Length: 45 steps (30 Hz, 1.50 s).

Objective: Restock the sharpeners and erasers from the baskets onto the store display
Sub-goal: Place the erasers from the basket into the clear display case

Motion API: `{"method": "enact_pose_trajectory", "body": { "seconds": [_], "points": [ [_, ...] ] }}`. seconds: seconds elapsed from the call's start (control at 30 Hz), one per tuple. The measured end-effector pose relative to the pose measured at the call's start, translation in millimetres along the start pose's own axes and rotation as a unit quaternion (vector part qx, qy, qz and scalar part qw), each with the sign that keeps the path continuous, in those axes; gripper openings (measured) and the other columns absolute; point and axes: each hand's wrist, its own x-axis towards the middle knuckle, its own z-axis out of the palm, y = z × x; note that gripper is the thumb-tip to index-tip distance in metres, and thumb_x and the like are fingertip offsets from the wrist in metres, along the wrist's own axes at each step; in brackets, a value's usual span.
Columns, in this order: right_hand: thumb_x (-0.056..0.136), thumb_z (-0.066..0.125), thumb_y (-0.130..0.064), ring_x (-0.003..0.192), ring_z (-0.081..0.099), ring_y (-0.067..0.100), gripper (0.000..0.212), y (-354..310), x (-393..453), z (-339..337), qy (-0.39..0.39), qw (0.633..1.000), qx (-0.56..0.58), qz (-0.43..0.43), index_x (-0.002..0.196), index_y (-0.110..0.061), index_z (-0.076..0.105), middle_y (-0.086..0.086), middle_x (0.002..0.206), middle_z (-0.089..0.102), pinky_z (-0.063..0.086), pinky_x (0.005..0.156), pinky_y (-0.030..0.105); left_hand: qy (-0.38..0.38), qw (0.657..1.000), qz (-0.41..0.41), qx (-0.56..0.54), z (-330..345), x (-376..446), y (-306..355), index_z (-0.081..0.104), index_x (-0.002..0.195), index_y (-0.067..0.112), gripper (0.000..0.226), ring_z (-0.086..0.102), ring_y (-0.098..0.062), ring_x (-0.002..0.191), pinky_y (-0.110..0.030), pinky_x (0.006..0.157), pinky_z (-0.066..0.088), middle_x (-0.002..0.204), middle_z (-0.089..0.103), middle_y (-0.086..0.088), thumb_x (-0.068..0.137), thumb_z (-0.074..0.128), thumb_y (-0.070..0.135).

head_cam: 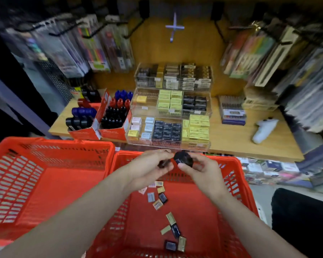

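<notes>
Over 2 red baskets, each hand grips 1 black sharpener

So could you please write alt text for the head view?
Over the right red basket, the right hand grips a black sharpener while the left hand holds another dark item. Small erasers lie inside; a stocked display stands beyond.

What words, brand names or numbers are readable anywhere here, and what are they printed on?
None can be read.
Orange cartons of sharpeners: white print, blurred.
Eraser packs in the clear display: lettering too small.
Price tags on the display's front edge: blurred.
Loose erasers in the right basket: labels too small.
Black sharpener in the right hand: label unreadable.
Hanging packs: smeared by motion.
</notes>
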Motion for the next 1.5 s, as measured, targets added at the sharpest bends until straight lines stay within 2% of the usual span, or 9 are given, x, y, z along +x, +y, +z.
{"method": "enact_pose_trajectory", "body": {
  "seconds": [0.1,0.2,0.3,0.47,0.57,0.9,1.03,1.23,1.5],
  "points": [
    [0.073,0.082,-0.012,0.076,0.065,-0.008,0.033,-35.7,6.8,-19.9,-0.007,0.997,-0.058,-0.051,0.087,-0.038,0.069,-0.025,0.081,0.071,0.051,0.077,0.016,-0.019,0.999,0.019,-0.030,20.0,-11.8,18.9,0.064,0.096,0.001,0.010,0.057,-0.019,0.100,-0.028,0.087,0.055,0.103,0.062,-0.013,0.096,0.056,0.008],
    [0.071,0.084,-0.022,0.091,0.067,-0.003,0.035,-67.9,18.6,-36.4,-0.016,0.989,-0.121,-0.088,0.104,-0.027,0.075,-0.011,0.101,0.074,0.052,0.087,0.021,-0.029,0.998,0.031,-0.055,36.0,-14.8,32.0,0.064,0.106,0.001,0.016,0.061,-0.020,0.108,-0.029,0.082,0.059,0.114,0.065,-0.015,0.093,0.059,0.009],
    [0.072,0.083,-0.027,0.092,0.061,-0.009,0.040,-97.9,30.3,-51.8,-0.018,0.974,-0.189,-0.121,0.111,-0.026,0.073,-0.018,0.102,0.068,0.045,0.080,0.006,-0.039,0.993,0.034,-0.103,45.5,-10.2,47.4,0.063,0.109,0.003,0.020,0.062,-0.023,0.112,-0.033,0.084,0.058,0.123,0.063,-0.017,0.090,0.061,0.008],
    [0.076,0.080,-0.027,0.100,0.051,-0.014,0.044,-114.4,56.0,-69.7,-0.053,0.967,-0.216,-0.125,0.119,-0.026,0.068,-0.017,0.112,0.066,0.036,0.080,-0.004,-0.033,0.992,0.072,-0.101,56.3,7.9,64.6,0.067,0.106,0.008,0.017,0.074,-0.012,0.076,-0.036,0.089,0.057,0.104,0.065,-0.007,0.091,0.062,0.005],
    [0.074,0.082,-0.028,0.106,0.058,-0.002,0.041,-108.1,77.6,-64.2,-0.030,0.977,-0.185,-0.098,0.113,-0.025,0.068,-0.011,0.112,0.068,0.046,0.091,0.016,-0.006,0.989,0.114,-0.095,59.1,26.7,69.6,0.065,0.102,0.007,0.011,0.074,-0.015,0.074,-0.035,0.084,0.059,0.109,0.062,-0.009,0.092,0.060,0.005],
    [0.068,0.085,-0.023,0.079,0.069,0.005,0.038,-93.5,129.9,-44.1,0.017,0.997,-0.067,-0.029,0.103,-0.018,0.071,-0.006,0.089,0.072,0.056,0.073,0.018,0.057,0.975,0.199,-0.086,36.1,70.3,74.2,0.064,0.107,0.002,0.020,0.071,-0.023,0.096,-0.033,0.080,0.059,0.106,0.067,-0.010,0.088,0.064,-0.001],
    [0.071,0.082,-0.035,0.070,0.057,-0.005,0.043,-94.3,162.0,-65.4,0.137,0.966,-0.217,-0.017,0.110,-0.019,0.072,-0.009,0.089,0.065,0.045,0.062,0.005,0.071,0.974,0.197,-0.083,25.5,81.6,80.2,0.065,0.108,0.005,0.023,0.068,-0.020,0.103,-0.032,0.083,0.058,0.126,0.055,-0.011,0.086,0.065,-0.001],
    [0.084,0.074,-0.026,0.096,0.065,0.021,0.038,-69.6,211.5,-47.2,0.111,0.932,-0.344,0.015,0.121,-0.021,0.067,0.007,0.107,0.070,0.054,0.090,0.033,0.088,0.977,0.174,-0.083,18.1,91.6,84.1,0.067,0.104,0.007,0.020,0.065,-0.021,0.105,-0.029,0.079,0.059,0.135,0.045,-0.011,0.086,0.066,-0.003],
    [0.082,0.075,-0.017,0.091,0.066,0.016,0.024,-57.0,235.9,-37.7,0.132,0.916,-0.373,-0.064,0.105,-0.019,0.074,0.003,0.110,0.071,0.053,0.087,0.026,0.085,0.984,0.146,-0.060,22.0,94.3,85.4,0.066,0.109,0.008,0.025,0.072,-0.005,0.073,-0.035,0.089,0.057,0.098,0.049,0.002,0.086,0.067,-0.001]
  ]
}}
